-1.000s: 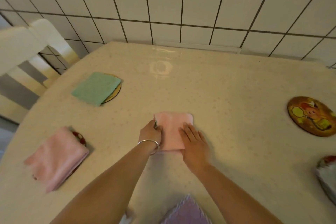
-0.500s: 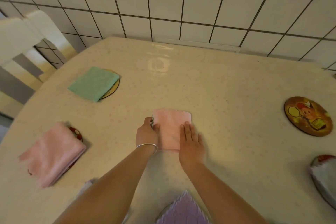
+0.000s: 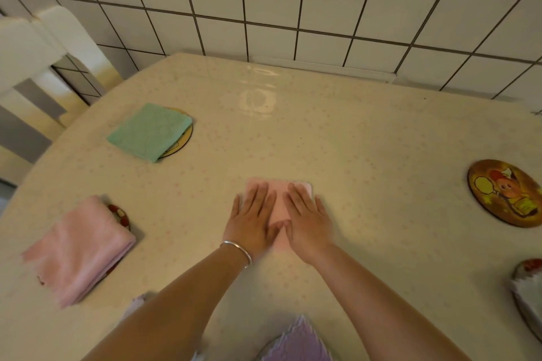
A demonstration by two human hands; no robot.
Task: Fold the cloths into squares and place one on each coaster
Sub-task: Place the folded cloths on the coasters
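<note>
Left hand (image 3: 253, 221) no longer pinching the edge; now flat beside right hand (image 3: 308, 221), both pressing open-palmed on folded pink cloth (image 3: 278, 202) beneath the fingers. Fold apparently finished. Bare cartoon coaster (image 3: 504, 193) well right of the palms, probably next.

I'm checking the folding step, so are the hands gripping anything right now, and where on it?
Nothing is gripped. The left hand and right hand lie flat, fingers straight, pressing the top of the folded pink cloth on the table.
</note>
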